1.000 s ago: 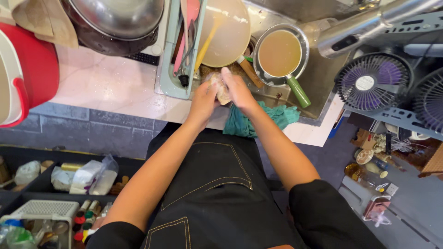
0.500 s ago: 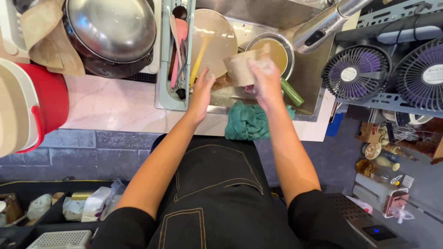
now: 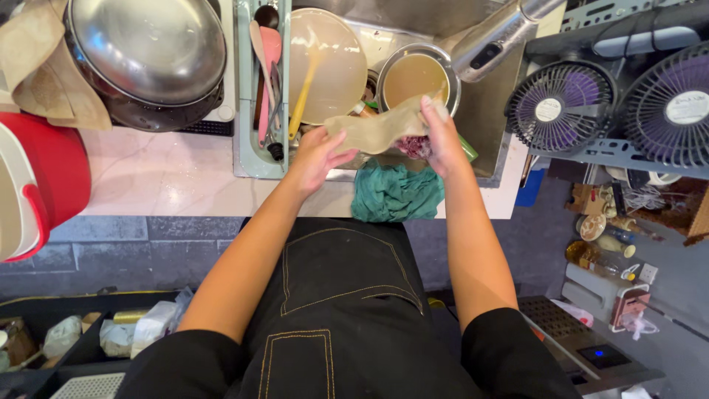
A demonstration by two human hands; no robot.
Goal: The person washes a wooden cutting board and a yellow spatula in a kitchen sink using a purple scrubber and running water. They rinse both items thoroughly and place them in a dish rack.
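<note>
My left hand (image 3: 314,157) and my right hand (image 3: 437,137) hold a beige cloth (image 3: 377,130) stretched between them above the sink's front edge. The left hand pinches its left end, the right hand grips its right end. Something dark red (image 3: 413,146) shows under the right hand; I cannot tell what it is. A crumpled teal cloth (image 3: 395,193) lies on the counter edge just below the hands. Behind the cloth a steel pot (image 3: 416,74) holds brown liquid, and a round pale plate (image 3: 329,63) leans in the sink with a yellow utensil (image 3: 304,94) across it.
A metal faucet (image 3: 502,33) reaches over the sink. A green utensil tray (image 3: 260,89) with spoons sits left of it. A large steel wok (image 3: 148,55) and a red cooker (image 3: 37,185) stand on the pale counter (image 3: 162,181). Two fans (image 3: 613,103) stand at the right.
Both hands lifted the beige cloth from low in the sink and pulled it wide between them. The view drifted slightly.
</note>
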